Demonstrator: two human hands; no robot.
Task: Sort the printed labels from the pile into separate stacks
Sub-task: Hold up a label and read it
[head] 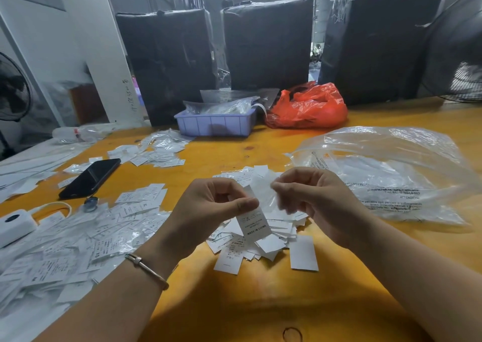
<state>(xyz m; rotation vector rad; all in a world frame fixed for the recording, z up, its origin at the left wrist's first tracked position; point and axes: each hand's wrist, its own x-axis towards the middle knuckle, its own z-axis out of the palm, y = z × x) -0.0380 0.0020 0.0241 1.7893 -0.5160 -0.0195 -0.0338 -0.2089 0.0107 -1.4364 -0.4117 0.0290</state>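
A pile of white printed labels lies on the yellow table right below my hands. My left hand pinches a label that reads MADE IN CHINA, thumb on top, and holds it above the pile. My right hand has its fingers curled and pinches a thin clear or white piece beside that label; its fingertips are blurred. Sorted labels, several in small clear sleeves, spread over the left side. Another group lies further back.
A black phone and a white device with a cable lie at the left. A large clear plastic bag covers the right. A purple tray and a red bag stand at the back before black bundles.
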